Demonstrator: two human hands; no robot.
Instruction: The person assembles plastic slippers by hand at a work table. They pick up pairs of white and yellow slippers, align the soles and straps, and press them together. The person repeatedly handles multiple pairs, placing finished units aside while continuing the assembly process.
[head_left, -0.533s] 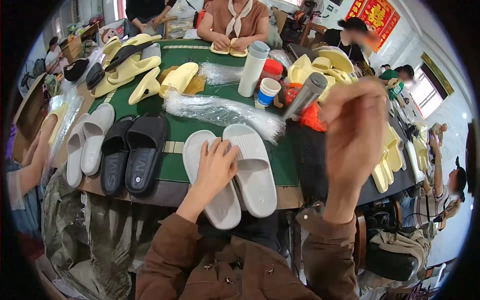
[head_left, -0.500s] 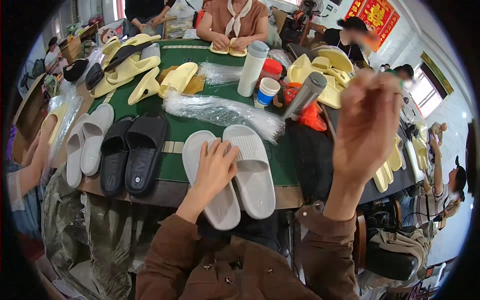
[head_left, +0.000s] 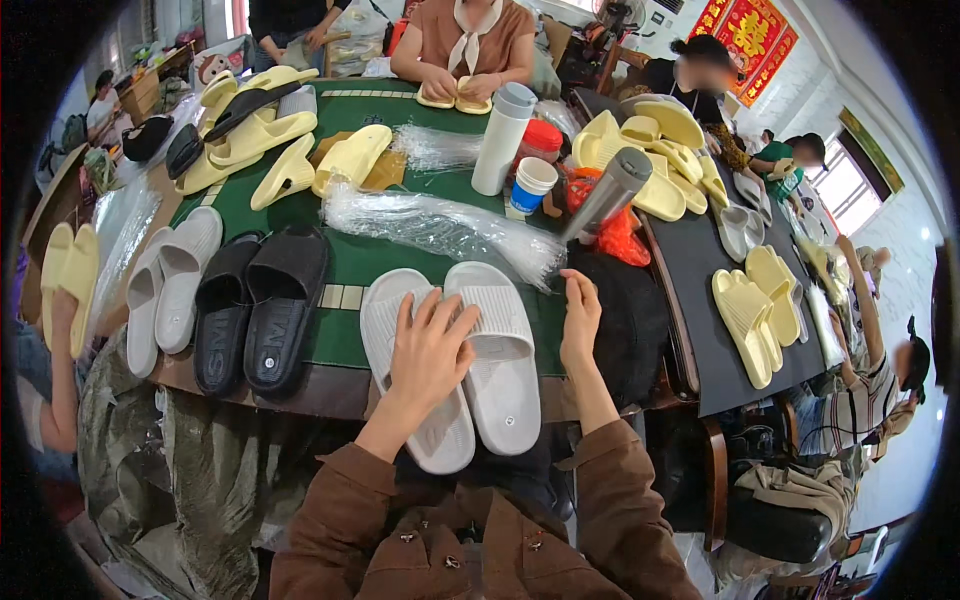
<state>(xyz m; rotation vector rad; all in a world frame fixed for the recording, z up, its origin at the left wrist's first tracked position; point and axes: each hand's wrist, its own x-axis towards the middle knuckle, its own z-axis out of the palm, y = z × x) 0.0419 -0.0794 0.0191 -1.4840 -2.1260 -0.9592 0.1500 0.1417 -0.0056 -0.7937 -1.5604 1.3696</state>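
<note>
A pair of light grey slide slippers lies side by side at the table's near edge, toes away from me. My left hand (head_left: pixel 430 345) rests over the strap of the left grey slipper (head_left: pixel 437 440), its fingers spread and reaching to the inner edge of the right grey slipper (head_left: pixel 505 385). A small round sticker shows on the right one's heel. Just right of the pair, and apart from it, my right hand (head_left: pixel 580 330) is closed, thumb against curled fingers. Whatever may be between its fingertips is too small or hidden to tell.
Left of me stand black slippers (head_left: pixel 287 320) and another grey pair (head_left: pixel 188 280). Beyond lie clear plastic bags (head_left: pixel 440 228), a white bottle (head_left: pixel 503 140), a paper cup (head_left: pixel 533 185) and a grey tumbler (head_left: pixel 608 195). Yellow slippers are piled around; several people work nearby.
My right hand has come down from its raised place at the right to beside the right grey slipper. My left hand stays on the left slipper. The co-worker at left has shifted a yellow pair.
</note>
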